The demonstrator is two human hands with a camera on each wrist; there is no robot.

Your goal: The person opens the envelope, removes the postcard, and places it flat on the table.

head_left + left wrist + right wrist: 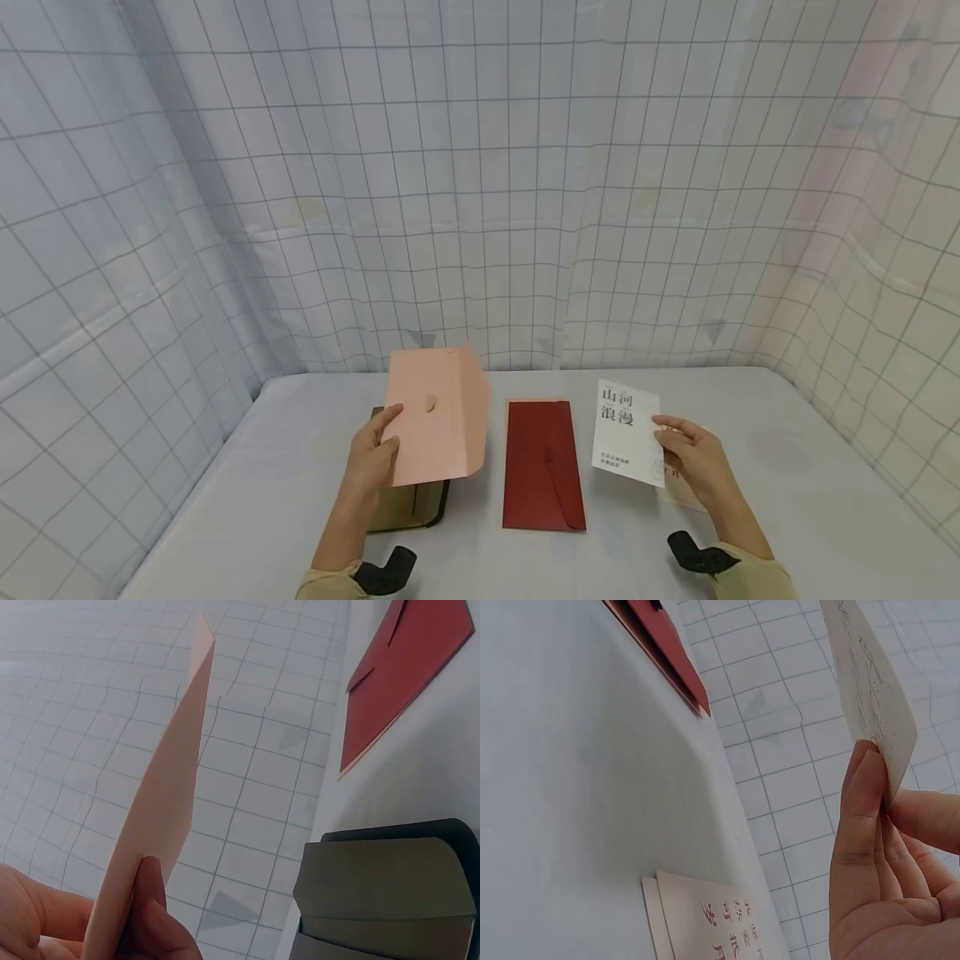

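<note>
My left hand (372,454) pinches the left edge of a pink envelope (427,433), raised above the table with its flap opened out to the right. In the left wrist view the envelope (161,795) appears nearly edge-on, thumb on one face and fingers on the other. On the right, my right hand (693,458) pinches the right edge of a white card (626,433) printed with dark Chinese characters, also lifted off the table. The right wrist view shows the card's other face (870,682), with handwriting-like lines. Card and envelope are well apart.
Between the hands lies a red envelope (543,467) on top of a pinkish one. Under the pink envelope is an olive-green envelope (397,510) on a dark item. Cream cards with red characters (705,915) lie below my right hand. A gridded white curtain (480,208) surrounds the white table (247,500).
</note>
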